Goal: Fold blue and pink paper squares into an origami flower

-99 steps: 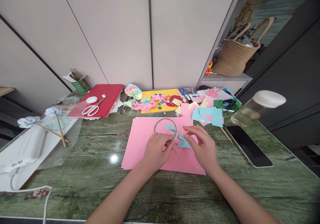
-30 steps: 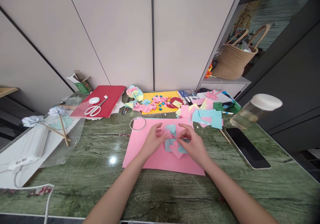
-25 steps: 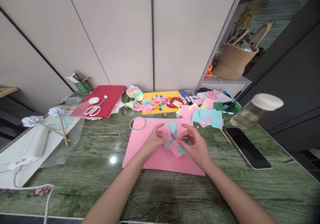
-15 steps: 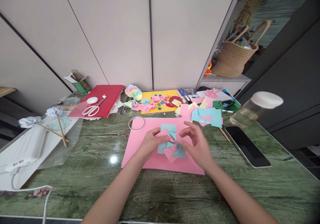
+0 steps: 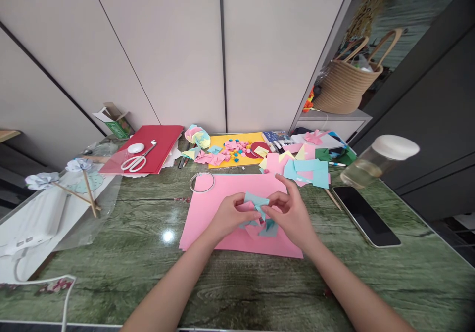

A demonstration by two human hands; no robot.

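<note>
Pink and light-blue folded paper pieces, joined into one origami model (image 5: 258, 201), are between my two hands above a stack of pink paper sheets (image 5: 208, 211). My left hand (image 5: 233, 217) pinches the model's left side, thumb in front and fingers behind. On the right side, my right hand (image 5: 291, 213) grips it between thumb and bent fingers, with the index finger raised. Fingers cover parts of the model, so its full shape is hidden. A silver ring (image 5: 202, 182) lies on the upper left corner of the pink sheets.
Behind lie a yellow sheet (image 5: 218, 141) with small folded stars and loose blue paper squares (image 5: 315, 171). A phone (image 5: 365, 215) and a bottle (image 5: 374, 159) stand or lie right. Scissors (image 5: 139, 159) rest on a red folder (image 5: 159, 139). Paper flowers (image 5: 42, 180) lie left.
My right hand has closed in from the side and now grips the model. The model has tilted and turned slightly, and both hands have come nearer each other.
</note>
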